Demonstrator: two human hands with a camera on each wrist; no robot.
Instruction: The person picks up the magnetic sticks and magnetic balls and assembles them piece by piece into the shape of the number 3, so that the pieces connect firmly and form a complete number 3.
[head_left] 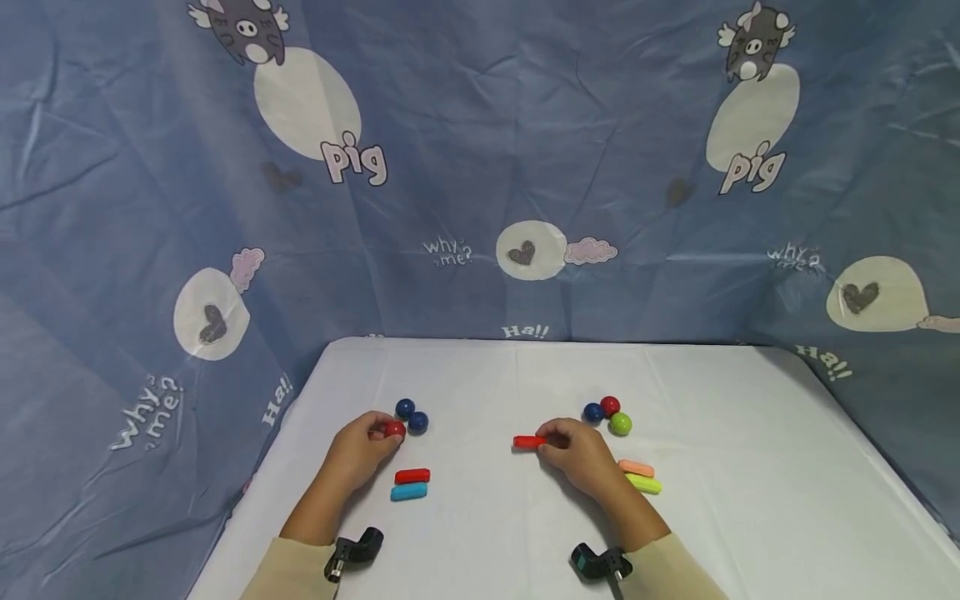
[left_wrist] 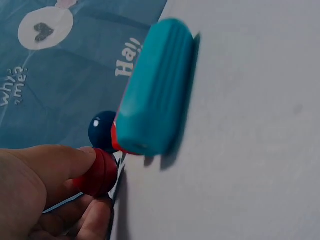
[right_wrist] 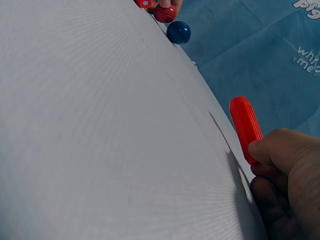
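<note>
My left hand (head_left: 362,450) pinches a red ball (left_wrist: 101,172) between thumb and fingers. Close beside that ball are two dark blue balls (head_left: 418,422). A red stick (head_left: 412,476) and a blue stick (head_left: 408,492), short and ridged, lie side by side nearer to me. On the right, my right hand (head_left: 577,454) grips one end of another ridged red stick (right_wrist: 245,127), whose free end points left. Beyond this hand sit a blue ball (head_left: 593,413), a red ball (head_left: 610,406) and a green ball (head_left: 620,424). An orange stick (head_left: 636,467) and a yellow-green stick (head_left: 645,483) lie beside the right wrist, partly covered.
A white cloth (head_left: 487,533) covers the table. Behind it and at both sides hangs a blue printed curtain (head_left: 450,167). Black camera mounts (head_left: 358,550) stick out inward from both wrists.
</note>
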